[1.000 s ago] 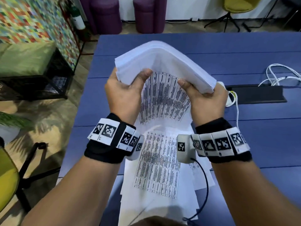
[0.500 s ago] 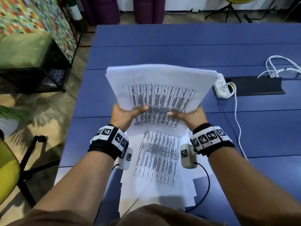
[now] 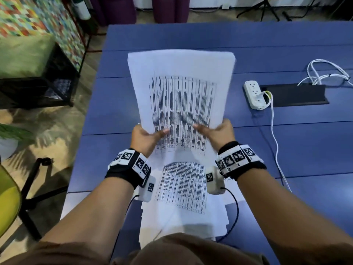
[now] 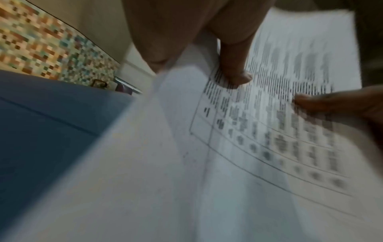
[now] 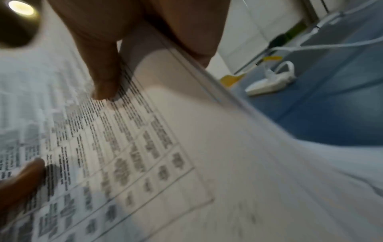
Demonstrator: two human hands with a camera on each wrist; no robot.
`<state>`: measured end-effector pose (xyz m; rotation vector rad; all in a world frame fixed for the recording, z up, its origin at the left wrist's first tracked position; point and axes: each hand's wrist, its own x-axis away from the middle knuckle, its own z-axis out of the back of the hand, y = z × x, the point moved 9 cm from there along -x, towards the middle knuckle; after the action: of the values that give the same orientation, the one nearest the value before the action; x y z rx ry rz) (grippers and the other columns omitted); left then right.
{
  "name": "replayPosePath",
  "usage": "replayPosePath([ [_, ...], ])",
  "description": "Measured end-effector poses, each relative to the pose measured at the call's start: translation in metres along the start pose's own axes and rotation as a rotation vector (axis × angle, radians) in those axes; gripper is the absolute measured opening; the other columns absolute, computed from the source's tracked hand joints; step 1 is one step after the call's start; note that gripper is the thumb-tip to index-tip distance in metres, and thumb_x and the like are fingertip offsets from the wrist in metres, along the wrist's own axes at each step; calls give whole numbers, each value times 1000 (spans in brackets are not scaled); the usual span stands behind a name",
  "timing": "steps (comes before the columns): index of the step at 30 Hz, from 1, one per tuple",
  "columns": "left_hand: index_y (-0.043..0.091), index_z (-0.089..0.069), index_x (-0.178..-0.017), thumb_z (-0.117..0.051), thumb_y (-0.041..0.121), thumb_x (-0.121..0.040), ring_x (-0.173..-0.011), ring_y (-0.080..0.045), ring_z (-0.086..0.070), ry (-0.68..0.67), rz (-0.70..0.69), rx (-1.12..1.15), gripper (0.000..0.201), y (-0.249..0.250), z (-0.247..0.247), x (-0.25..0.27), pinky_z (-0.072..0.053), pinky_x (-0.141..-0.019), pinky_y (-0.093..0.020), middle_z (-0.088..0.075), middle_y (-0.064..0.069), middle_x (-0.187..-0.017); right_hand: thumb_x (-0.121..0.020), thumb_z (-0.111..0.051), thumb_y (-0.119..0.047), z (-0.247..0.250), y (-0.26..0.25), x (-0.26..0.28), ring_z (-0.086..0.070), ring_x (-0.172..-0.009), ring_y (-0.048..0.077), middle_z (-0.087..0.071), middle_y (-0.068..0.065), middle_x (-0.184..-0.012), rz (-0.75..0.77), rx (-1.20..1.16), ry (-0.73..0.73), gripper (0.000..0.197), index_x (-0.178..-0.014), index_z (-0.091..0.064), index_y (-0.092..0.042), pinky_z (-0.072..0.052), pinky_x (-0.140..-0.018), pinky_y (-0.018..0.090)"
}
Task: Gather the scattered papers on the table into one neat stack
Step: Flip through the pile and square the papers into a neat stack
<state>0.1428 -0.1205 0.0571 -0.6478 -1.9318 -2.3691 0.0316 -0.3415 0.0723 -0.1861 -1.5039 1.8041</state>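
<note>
Papers in two groups: held sheaf (image 3: 181,88) up over the table's middle, gripped at its near end; loose pile (image 3: 183,203) flat below it at the table's near edge, sheets fanned and out of square

Left hand (image 3: 145,138) clamped on the sheaf's near left corner, thumb (image 4: 236,72) pressed on the printed top sheet, remaining fingers under and out of sight. Right hand (image 3: 215,132) gripping the near right corner the same way, thumb (image 5: 105,85) on top. Held at both corners probably to keep the sheaf's edges lined up and stop the long free end from flopping; far end floating clear of the blue table (image 3: 286,159), well apart from the power strip (image 3: 255,94) and its white cable (image 3: 275,134) toward the right edge

Likely aim of the pose: squaring this bundle, then bringing it together with the pile beneath. Task only partly done, judging by the fanned edges still on the table

Risk: thin sheets sliding out of the pinch if loosened unevenly
</note>
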Motion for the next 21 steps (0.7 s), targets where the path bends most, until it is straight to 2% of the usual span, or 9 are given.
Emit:
replayPosePath([
  [2, -2, -60, -86, -91, 55, -52, -69, -21, -61, 0, -6, -18, 74, 2, 11, -7, -58, -72, -40, -67, -18, -77, -76, -75, -40, -1, -29, 4, -44, -49, 9, -47, -9, -60, 133, -10, -25, 37, -87, -52, -14, -43, -57, 23],
  [4, 2, -65, -92, -89, 25, -68, -75, -13, -68, -6, -24, 37, 41, 15, 25, 2, -57, -71, -29, -73, -5, -81, -90, -60, -37, 2, -44, 8, -59, -58, -2, -63, -15, -69, 216, -103, -48, 18, -88, -60, -19, -46, -60, 17],
  [7, 7, -63, -83, -75, 0, -76, -58, -2, -63, 53, -29, 42, 16, 6, 58, 23, -50, -55, -14, -68, 12, -59, -98, -46, -38, 12, 4, 6, -62, -61, 17, -66, 1, -71, 75, -261, -43, 26, -91, -60, -18, -50, -57, 27],
  [9, 4, -64, -87, -75, -1, -76, -61, -5, -64, 124, -13, 49, 16, -17, 89, 34, -50, -52, -12, -68, 11, -59, -93, -56, -37, 24, 61, 7, -63, -75, 29, -64, 4, -79, -10, 50, 65, 18, -92, -53, -19, -49, -67, 33],
  [12, 10, -61, -76, -83, 18, -65, -56, 3, -58, 186, 68, -2, 25, -57, 123, 51, -51, -64, -26, -66, 6, -64, -77, -70, -51, 26, 131, 26, -54, -106, 34, -55, 13, -109, -184, 451, 155, 56, -110, -48, -11, -45, -90, 43],
  [13, 3, -63, -81, -84, 22, -62, -66, -2, -61, 206, 103, -16, 34, -68, 130, 58, -51, -73, -36, -68, -3, -76, -72, -72, -58, 23, 140, 36, -47, -115, 33, -50, 13, -119, -220, 529, 186, 72, -119, -46, -9, -42, -94, 45],
  [15, -10, -62, -113, -84, 21, -63, -104, -33, -62, 236, 178, -3, 63, -91, 140, 68, -44, -96, -53, -64, -24, -114, -63, -71, -69, 10, 143, 55, -38, -122, 29, -41, 10, -128, -261, 694, 215, 94, -130, -38, -11, -38, -93, 47],
  [17, -11, -53, -128, -81, 15, -73, -121, -46, -51, 246, 248, 3, 67, -109, 144, 74, -40, -102, -55, -54, -29, -131, -55, -74, -71, -5, 138, 63, -37, -120, 25, -38, 8, -128, -276, 802, 219, 106, -134, -32, -13, -39, -90, 45],
  [21, -5, -54, -124, -72, 4, -82, -119, -39, -57, 253, 360, 96, 47, -142, 142, 81, -47, -92, -42, -57, -26, -130, -49, -86, -56, -19, 140, 55, -38, -122, 26, -39, 10, -129, -376, 738, 209, 112, -132, -28, -8, -41, -94, 43],
])
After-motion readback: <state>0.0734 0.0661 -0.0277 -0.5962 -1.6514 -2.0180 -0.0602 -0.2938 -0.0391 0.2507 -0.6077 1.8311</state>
